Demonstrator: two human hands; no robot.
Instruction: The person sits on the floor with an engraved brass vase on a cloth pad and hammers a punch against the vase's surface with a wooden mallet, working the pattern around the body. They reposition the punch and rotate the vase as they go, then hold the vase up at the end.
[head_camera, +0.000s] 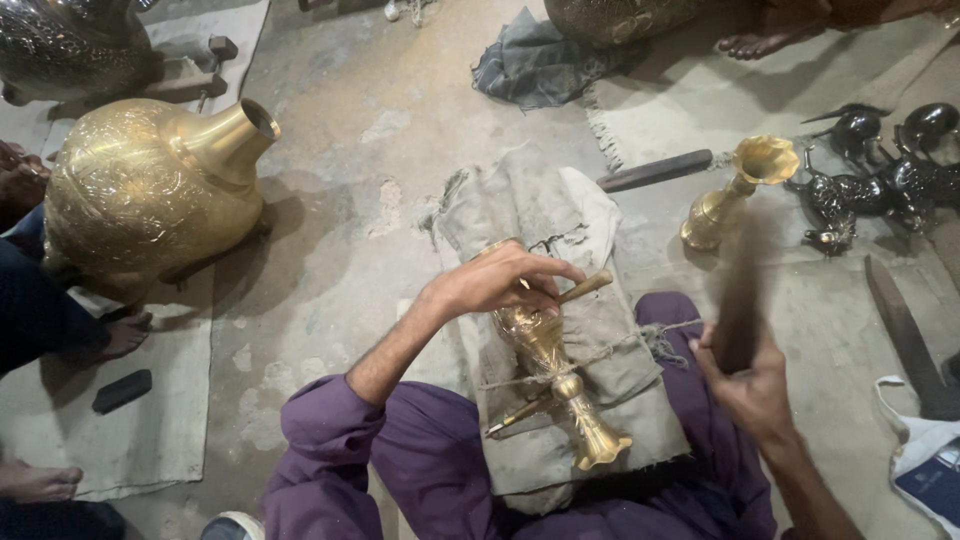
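Your left hand (500, 280) fingers closed round thin wooden-handled chisel (583, 288), tip on brass vase (550, 360). Vase lies on grey cloth pad (600, 330) across your lap, tied down with string. Your right hand (750, 385) fingers grip dark mallet (738, 290), raised, blurred. Second brass vase (735, 190) stands on floor, right of pad.

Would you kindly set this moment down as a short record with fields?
Setting: workshop floor, person seated
Left hand: holds a thin wooden-handled tool against a small brass vase
Right hand: grips a dark, blurred striker
Support: vase lies on a cloth pad, tied with string
Nearby: large brass vessel, upright brass vase, black figurines
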